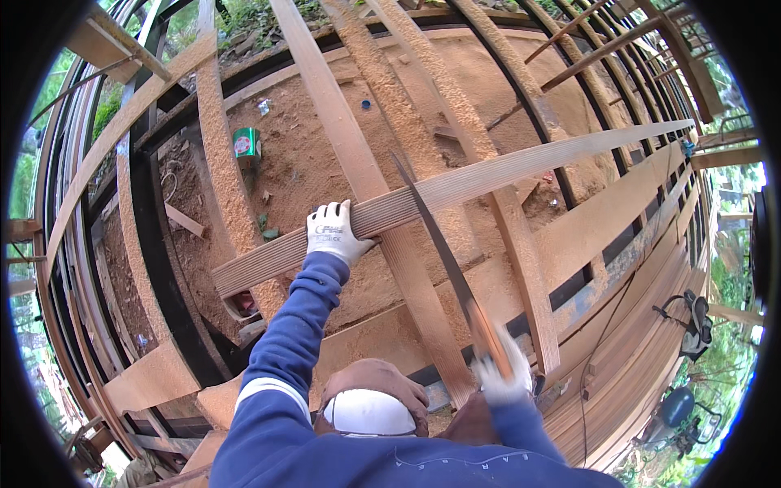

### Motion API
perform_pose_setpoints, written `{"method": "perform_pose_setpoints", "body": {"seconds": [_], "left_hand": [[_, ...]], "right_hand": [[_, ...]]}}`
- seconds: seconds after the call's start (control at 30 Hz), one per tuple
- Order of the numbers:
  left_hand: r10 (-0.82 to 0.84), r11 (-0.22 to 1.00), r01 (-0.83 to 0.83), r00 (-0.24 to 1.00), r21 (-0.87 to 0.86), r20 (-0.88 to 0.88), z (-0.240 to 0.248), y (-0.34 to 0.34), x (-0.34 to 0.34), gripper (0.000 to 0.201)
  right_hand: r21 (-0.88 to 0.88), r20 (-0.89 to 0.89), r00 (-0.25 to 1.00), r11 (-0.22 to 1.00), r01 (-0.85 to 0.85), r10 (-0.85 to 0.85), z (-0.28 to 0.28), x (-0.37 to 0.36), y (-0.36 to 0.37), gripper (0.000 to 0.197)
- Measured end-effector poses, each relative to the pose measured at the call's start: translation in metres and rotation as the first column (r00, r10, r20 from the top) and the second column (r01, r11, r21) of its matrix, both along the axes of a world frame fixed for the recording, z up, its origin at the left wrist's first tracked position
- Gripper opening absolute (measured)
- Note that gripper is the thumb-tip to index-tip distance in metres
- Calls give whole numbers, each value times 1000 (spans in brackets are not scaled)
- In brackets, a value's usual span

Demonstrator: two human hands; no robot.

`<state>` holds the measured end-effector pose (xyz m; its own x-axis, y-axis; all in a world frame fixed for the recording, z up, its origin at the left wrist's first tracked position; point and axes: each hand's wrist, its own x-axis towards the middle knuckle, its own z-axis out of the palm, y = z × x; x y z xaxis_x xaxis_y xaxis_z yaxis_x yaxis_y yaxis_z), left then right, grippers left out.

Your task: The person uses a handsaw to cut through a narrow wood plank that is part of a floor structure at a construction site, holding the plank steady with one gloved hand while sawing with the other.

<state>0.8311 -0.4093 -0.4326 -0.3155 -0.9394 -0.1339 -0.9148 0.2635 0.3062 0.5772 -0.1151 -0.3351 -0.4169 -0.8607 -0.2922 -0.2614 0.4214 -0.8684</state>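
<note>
A long grooved wooden board (pixel 521 169) lies slantwise over several beams, rising to the far right. My left hand (pixel 332 232), in a white glove, is closed around the board toward its left end. In my right hand (pixel 500 370), also gloved and slightly blurred, is the orange-brown handle of a handsaw (pixel 446 248). The saw's dark blade crosses the board to the right of my left hand, its tip pointing away from me. Whether the teeth have cut into the wood I cannot tell.
Sawdust-covered beams (pixel 431 73) run away from me above a dirt floor, with open gaps between. A green tin (pixel 246 145) lies below on the left. Stacked planks (pixel 610 382), a cable and a dark strapped object (pixel 695 325) are at the right.
</note>
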Motion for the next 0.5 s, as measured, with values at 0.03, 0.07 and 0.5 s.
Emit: {"method": "perform_pose_setpoints", "body": {"seconds": [0.03,0.07,0.5], "left_hand": [[-20,1000,20,1000,-19,-9,0,4,-5,93],[-38,999,37,998,15,55,4,8,-7,93],[-7,997,4,999,76,43,6,4,1,95]], "right_hand": [[100,53,999,995,-1,-4,31,-2,28,64],[205,110,994,979,-9,-14,62,5,48,67],[81,-216,951,974,-210,223,25,0,51,62]]}}
